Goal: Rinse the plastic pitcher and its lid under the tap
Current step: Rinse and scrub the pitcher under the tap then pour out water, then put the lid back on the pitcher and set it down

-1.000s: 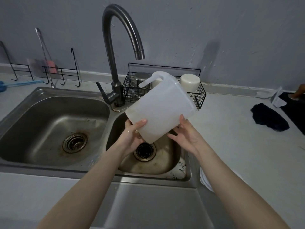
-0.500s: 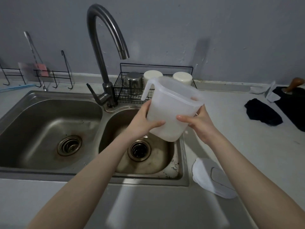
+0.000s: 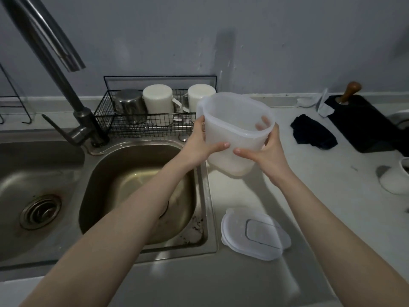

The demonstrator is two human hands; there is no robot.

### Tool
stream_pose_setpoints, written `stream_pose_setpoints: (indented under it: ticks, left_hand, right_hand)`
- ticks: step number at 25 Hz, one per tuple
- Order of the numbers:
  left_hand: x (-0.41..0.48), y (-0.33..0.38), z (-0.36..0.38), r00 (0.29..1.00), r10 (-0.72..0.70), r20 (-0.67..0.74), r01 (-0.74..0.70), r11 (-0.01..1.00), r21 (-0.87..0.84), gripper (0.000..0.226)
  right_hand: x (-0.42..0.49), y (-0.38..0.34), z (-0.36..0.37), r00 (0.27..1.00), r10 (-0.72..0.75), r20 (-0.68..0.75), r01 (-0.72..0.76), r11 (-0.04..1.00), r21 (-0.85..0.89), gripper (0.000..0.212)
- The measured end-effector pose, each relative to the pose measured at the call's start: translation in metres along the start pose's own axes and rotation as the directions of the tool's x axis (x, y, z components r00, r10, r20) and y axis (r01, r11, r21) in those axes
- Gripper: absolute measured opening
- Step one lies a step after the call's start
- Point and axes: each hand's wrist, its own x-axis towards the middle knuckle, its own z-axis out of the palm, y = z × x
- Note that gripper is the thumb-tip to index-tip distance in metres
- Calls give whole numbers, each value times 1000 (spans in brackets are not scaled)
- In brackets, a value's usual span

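Near the centre of the frame, a little right of the middle, both hands hold the translucent plastic pitcher (image 3: 234, 134) upright with its open mouth facing up. The left hand (image 3: 200, 144) is clamped on the pitcher's left wall, thumb lying across the front; the right hand (image 3: 266, 151) is clamped on the right wall, its thumb on the front and its fingers (image 3: 264, 122) showing through the plastic on the far side. The pitcher sits in the air above the pale surface (image 3: 332, 185), just right of the sink's (image 3: 205, 196) right rim, not under the tap (image 3: 44, 52), which curves across the upper left. The lid (image 3: 254, 234) lies flat on the surface at lower centre right, just beside the sink's edge and well below the pitcher. Behind the hands, a black wire rack (image 3: 155, 127) against the wall holds a steel cup (image 3: 129, 105) and two white cups (image 3: 157, 103). At right, a dark cloth (image 3: 312, 135) lies on the surface.
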Motion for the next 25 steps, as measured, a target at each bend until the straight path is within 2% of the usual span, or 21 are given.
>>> stream_pose_setpoints:
  ticks: [5,10,16,21,25]
  left_hand:
    - [12,-5,10,996,-6,93,6,1000,-5,79]
    - [23,-7,11,989,26,144,-20,999,-41,96]
    - [26,-9,-7,969,-2,249,3,1000,-3,100]
    - [21,-17,-9,953,-58,297,50,998,36,93]
    - [18,-9,-6,953,-99,286,104,995,-5,86]
  right_hand:
    - [-12,20,3,993,6,-120,-13,998,-55,106]
    - [-17,24,21,968,57,-244,-64,998,-19,110]
    - [-27,28,20,991,80,-104,-77,997,33,93]
    - [-32,30,18,988,66,-136,-69,997,-19,89]
    - [-35,29,18,987,88,-136,-89,996,-5,93]
